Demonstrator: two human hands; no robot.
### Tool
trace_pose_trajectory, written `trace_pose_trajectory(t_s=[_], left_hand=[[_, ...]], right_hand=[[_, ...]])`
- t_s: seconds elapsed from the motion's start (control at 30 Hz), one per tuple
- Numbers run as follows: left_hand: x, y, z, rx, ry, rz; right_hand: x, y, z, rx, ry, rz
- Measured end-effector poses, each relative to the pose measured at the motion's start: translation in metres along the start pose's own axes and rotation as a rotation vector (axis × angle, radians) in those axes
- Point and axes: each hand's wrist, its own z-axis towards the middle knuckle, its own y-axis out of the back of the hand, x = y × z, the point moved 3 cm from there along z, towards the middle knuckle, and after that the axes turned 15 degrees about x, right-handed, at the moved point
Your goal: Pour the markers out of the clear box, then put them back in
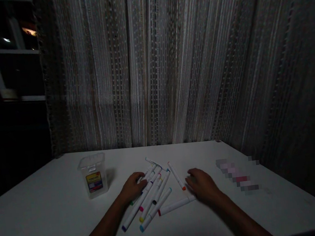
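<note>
White markers with coloured ends lie in a loose pile [151,198] on the white table, several of them crossing one another. At the pile's left side is my left hand [133,187], its fingers apart and touching or just above the markers. My right hand [202,185] is open with curved fingers, to the right of an orange-ended marker [176,175] that lies apart from the pile. A red-ended marker [176,205] stretches from the pile toward my right hand, which hides its far end. A light-blue-ended marker [156,210] lies in front.
A clear plastic container [95,176] with a yellow and blue label stands left of the pile, its lid on top. A blurred-out pinkish item [236,175] lies at the right of the table [49,217]. Behind hangs a striped curtain [151,65]; a dark window [15,54] is at left.
</note>
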Motion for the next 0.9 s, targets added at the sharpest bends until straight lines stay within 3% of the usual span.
trace_pose_trajectory(t_s=[0.13,0.33,0.6,0.77,0.9], left_hand=[[-0.006,0.001,0.002,0.026,-0.013,0.075],[-0.007,0.004,0.012,0.055,-0.046,0.138],[-0.003,0.010,0.007,0.101,-0.130,-0.095],[-0.004,0.013,-0.005,0.282,-0.222,-0.143],[0.000,0.012,-0.005,0.286,-0.187,-0.088]], right_hand=[[0.038,-0.015,0.043,0.142,-0.091,-0.138],[0.039,-0.033,0.084,0.130,-0.179,-0.134],[0.020,-0.032,0.089,0.153,-0.181,0.141],[0.023,-0.033,0.087,0.170,-0.152,0.101],[0.026,-0.034,0.084,0.175,-0.141,0.060]])
